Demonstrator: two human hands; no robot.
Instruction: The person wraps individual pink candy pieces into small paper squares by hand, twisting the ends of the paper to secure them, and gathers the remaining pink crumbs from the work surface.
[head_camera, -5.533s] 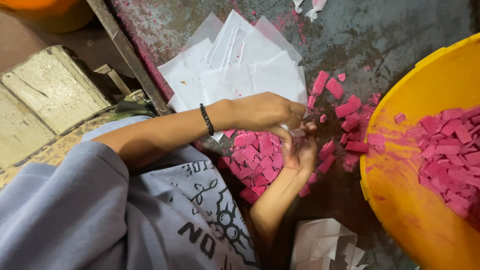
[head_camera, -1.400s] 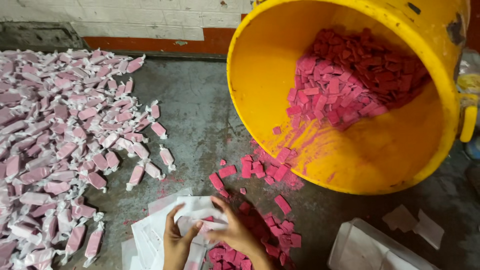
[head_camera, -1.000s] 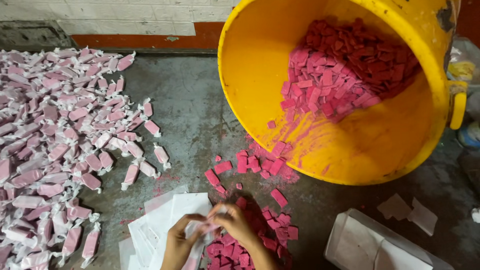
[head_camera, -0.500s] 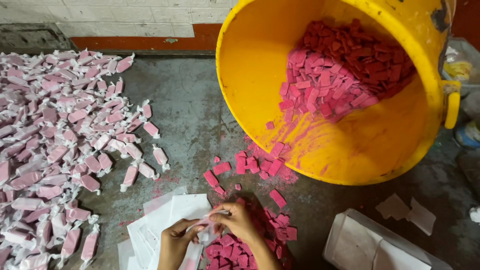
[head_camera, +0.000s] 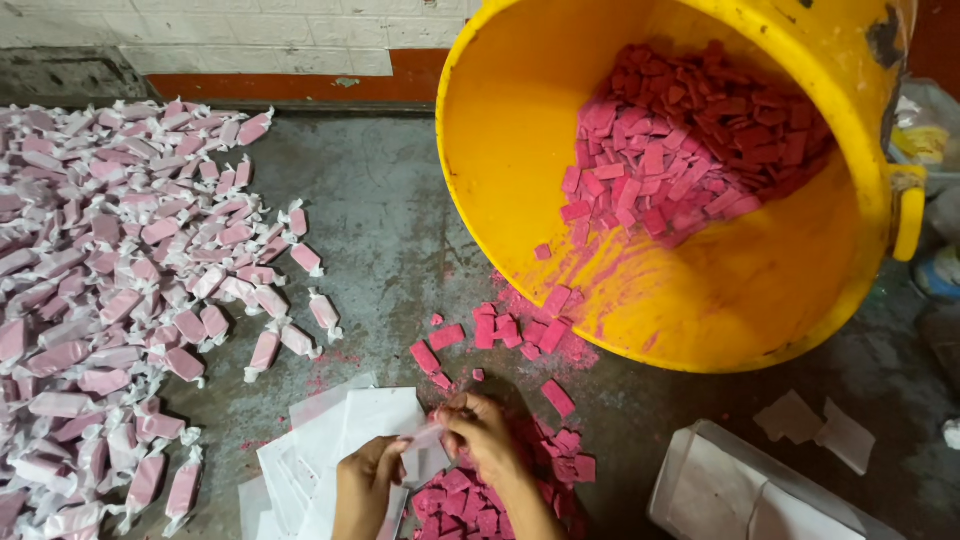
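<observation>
Pink slabs, uncoated, fill the tilted yellow tub (head_camera: 700, 310) at upper right; a spill of them runs out of its mouth onto the grey surface (head_camera: 400, 220).

Head view, only view. Both hands low in frame, close together. Left hand (head_camera: 368, 480) and right hand (head_camera: 482, 432) pinch opposite ends of one wrapped candy (head_camera: 428, 436) between them; fingers closed on its paper ends, the piece held just above the stack of white wrappers (head_camera: 345, 440). Hands clamped, not apart.

Loose pink pieces (head_camera: 490, 490) lie in a heap touching the right wrist, more scattered between the heap and the tub. Pile of finished wrapped candies (head_camera: 110, 280) covers the left side of the surface, well apart from the hands. A second stack of white paper (head_camera: 740, 490) sits at lower right, untouched.

Change noted against half a second ago: hands have drawn slightly closer to each other and the wrapper between them looks tighter around the piece. Over the last second and a half the view has also dropped toward the tub. Judgement: the ends are being twisted shut; this piece is near done and not yet laid with the wrapped pile.
</observation>
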